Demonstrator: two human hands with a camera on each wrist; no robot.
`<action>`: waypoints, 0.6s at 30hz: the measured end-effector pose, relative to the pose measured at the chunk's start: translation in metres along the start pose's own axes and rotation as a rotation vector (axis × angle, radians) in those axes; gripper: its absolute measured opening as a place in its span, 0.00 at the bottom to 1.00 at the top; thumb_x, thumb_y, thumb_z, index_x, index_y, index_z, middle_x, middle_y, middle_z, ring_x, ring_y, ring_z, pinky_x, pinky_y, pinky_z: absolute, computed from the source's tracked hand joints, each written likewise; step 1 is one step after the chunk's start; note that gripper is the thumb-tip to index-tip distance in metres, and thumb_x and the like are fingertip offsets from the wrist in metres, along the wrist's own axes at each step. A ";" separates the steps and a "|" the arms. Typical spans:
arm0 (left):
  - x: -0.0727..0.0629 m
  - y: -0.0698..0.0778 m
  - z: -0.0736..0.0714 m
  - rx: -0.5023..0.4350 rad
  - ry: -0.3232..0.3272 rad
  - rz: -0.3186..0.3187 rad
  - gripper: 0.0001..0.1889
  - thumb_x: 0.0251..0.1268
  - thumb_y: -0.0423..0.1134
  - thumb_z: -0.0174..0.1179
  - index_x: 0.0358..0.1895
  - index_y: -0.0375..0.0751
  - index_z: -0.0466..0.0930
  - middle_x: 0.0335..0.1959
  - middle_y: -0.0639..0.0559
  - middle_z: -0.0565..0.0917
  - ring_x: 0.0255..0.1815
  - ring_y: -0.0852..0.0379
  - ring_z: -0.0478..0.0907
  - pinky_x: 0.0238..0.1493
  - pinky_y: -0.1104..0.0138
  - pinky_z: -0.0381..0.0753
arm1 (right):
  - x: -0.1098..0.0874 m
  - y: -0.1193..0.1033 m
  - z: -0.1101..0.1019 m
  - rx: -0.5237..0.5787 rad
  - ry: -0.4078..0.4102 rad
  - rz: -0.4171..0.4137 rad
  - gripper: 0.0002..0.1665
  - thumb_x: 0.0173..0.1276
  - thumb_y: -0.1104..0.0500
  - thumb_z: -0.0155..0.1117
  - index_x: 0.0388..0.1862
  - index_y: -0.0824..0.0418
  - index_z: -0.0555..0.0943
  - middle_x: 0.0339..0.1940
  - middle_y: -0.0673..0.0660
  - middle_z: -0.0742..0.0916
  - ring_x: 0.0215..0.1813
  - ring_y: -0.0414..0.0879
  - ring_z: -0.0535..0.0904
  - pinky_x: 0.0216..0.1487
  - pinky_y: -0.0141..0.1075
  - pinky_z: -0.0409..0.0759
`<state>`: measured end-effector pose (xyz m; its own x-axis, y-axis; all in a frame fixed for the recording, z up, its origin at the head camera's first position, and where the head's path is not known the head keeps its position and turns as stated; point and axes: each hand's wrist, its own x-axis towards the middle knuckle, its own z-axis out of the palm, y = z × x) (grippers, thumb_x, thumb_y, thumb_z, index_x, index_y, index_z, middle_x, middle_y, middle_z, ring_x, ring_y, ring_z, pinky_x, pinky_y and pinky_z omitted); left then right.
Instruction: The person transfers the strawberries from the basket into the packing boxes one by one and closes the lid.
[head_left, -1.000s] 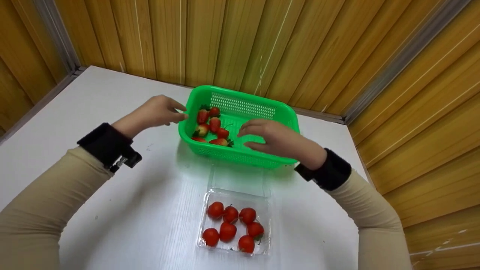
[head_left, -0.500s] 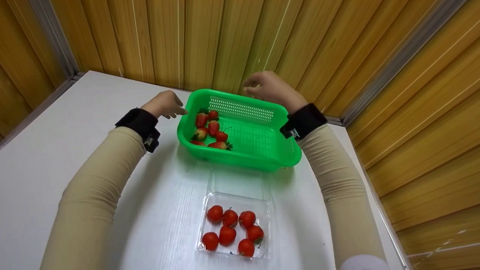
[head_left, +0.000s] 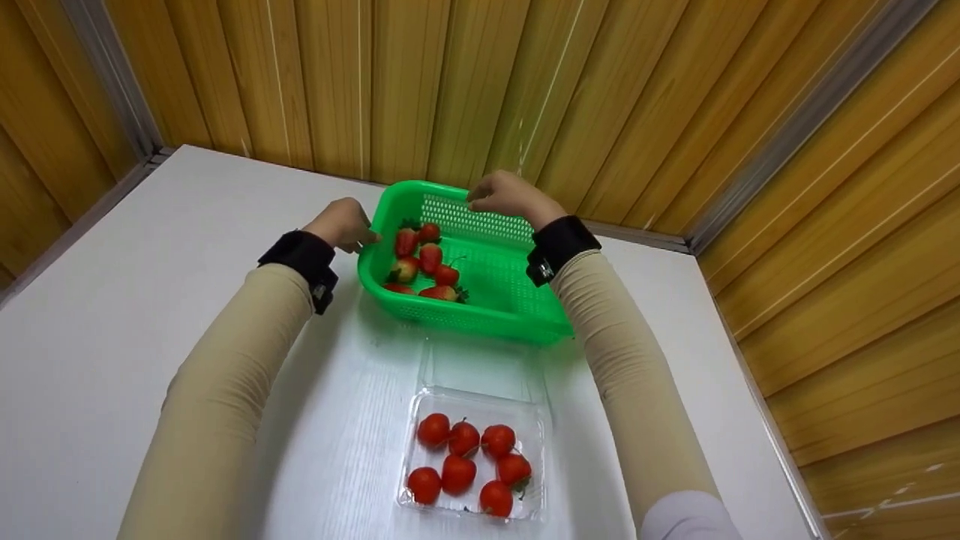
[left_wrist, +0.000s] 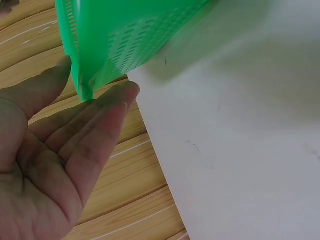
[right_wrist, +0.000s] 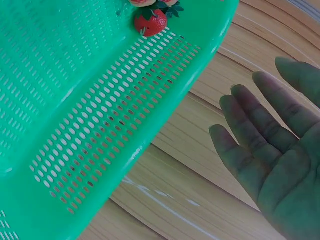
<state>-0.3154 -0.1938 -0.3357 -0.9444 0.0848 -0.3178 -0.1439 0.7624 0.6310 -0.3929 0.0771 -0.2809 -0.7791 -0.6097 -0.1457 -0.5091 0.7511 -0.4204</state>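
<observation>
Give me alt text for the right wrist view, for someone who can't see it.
Right hand, palm showing, fingers extended, apart from the perforated green basket. Inside it, red fruit shows at the picture's top edge; wood-grain panels lie behind.

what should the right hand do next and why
Perhaps bring the right hand to the far rim of the green perforated basket: its fingers look extended and apart from that rim, while the left hand straddles the left end's rim.
</observation>
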 end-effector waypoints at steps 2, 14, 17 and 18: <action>0.000 0.001 0.000 0.000 0.006 0.004 0.21 0.76 0.35 0.58 0.63 0.21 0.77 0.62 0.25 0.80 0.60 0.34 0.83 0.65 0.49 0.83 | 0.003 0.001 0.003 0.015 -0.012 0.002 0.22 0.74 0.60 0.63 0.63 0.69 0.81 0.64 0.68 0.84 0.66 0.61 0.80 0.70 0.51 0.79; 0.007 0.002 0.005 -0.069 0.049 -0.069 0.19 0.71 0.33 0.63 0.57 0.20 0.79 0.56 0.28 0.85 0.36 0.54 0.88 0.48 0.66 0.90 | 0.013 0.009 0.029 -0.022 -0.102 0.051 0.25 0.71 0.60 0.66 0.65 0.67 0.80 0.66 0.68 0.83 0.69 0.60 0.78 0.71 0.51 0.77; 0.007 0.003 0.004 -0.112 0.047 -0.091 0.19 0.71 0.32 0.63 0.58 0.19 0.78 0.52 0.28 0.86 0.27 0.58 0.85 0.39 0.69 0.90 | 0.015 0.010 0.036 -0.017 -0.122 0.054 0.25 0.72 0.60 0.66 0.66 0.67 0.79 0.66 0.68 0.83 0.69 0.60 0.78 0.71 0.51 0.77; 0.006 0.003 0.003 -0.113 0.049 -0.088 0.19 0.70 0.32 0.63 0.57 0.19 0.78 0.47 0.29 0.86 0.24 0.60 0.83 0.34 0.71 0.89 | 0.016 0.010 0.038 -0.017 -0.129 0.054 0.25 0.72 0.60 0.66 0.66 0.67 0.79 0.67 0.68 0.83 0.69 0.60 0.78 0.71 0.51 0.77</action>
<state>-0.3209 -0.1887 -0.3380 -0.9397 -0.0129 -0.3418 -0.2563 0.6883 0.6786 -0.3964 0.0651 -0.3213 -0.7525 -0.5948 -0.2826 -0.4746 0.7874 -0.3934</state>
